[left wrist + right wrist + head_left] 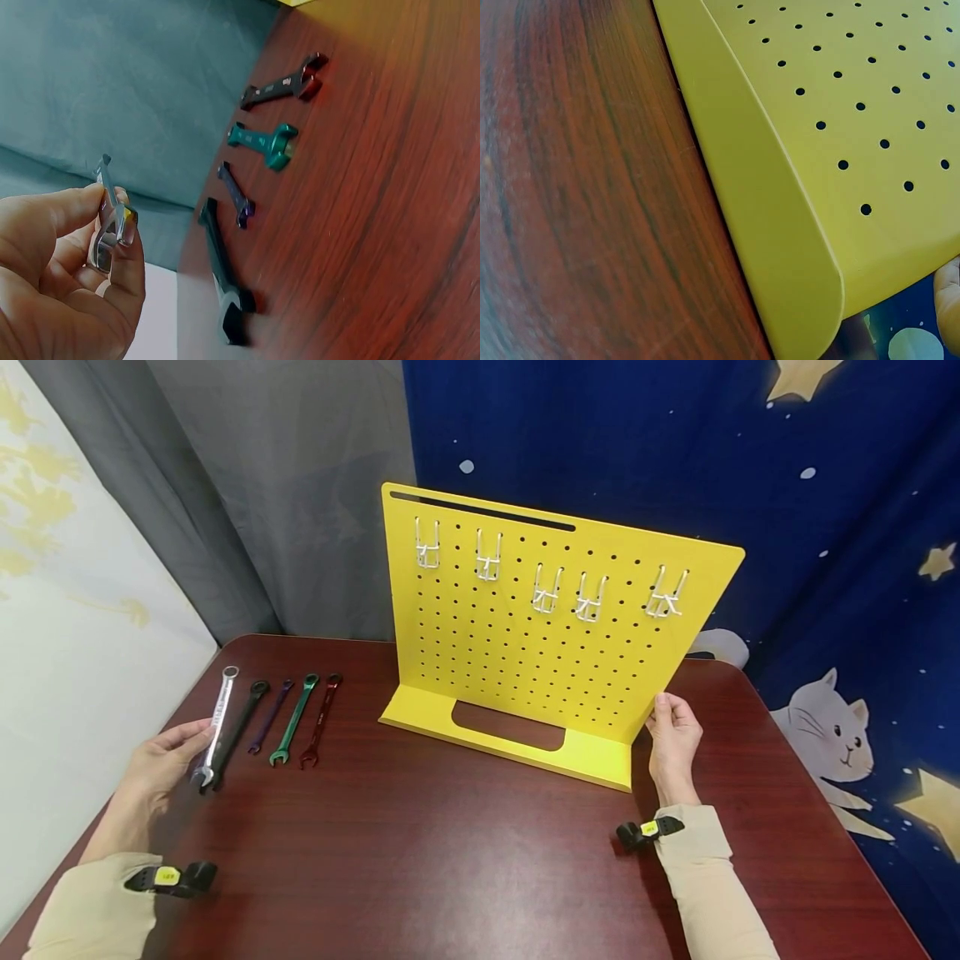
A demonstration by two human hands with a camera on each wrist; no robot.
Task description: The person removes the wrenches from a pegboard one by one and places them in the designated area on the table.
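My left hand (159, 767) pinches a silver combination wrench (221, 714) between thumb and fingers, its open end toward me. In the left wrist view the silver wrench (109, 206) is raised off the table. Just right of it lies a black wrench (242, 722), followed by a smaller purple wrench (271, 717), a green wrench (297, 718) and a dark red wrench (322, 720). My right hand (673, 743) grips the lower right edge of a yellow pegboard (600, 756), thumb in front; its other fingers are partly hidden. Only a fingertip (949, 300) shows in the right wrist view.
Several white double hooks (545, 593) hang along the pegboard's upper part. The board stands upright at the back of a dark red-brown table (450, 860). Behind are a grey curtain (300, 510) and a blue curtain (637, 443) with stars and a cat.
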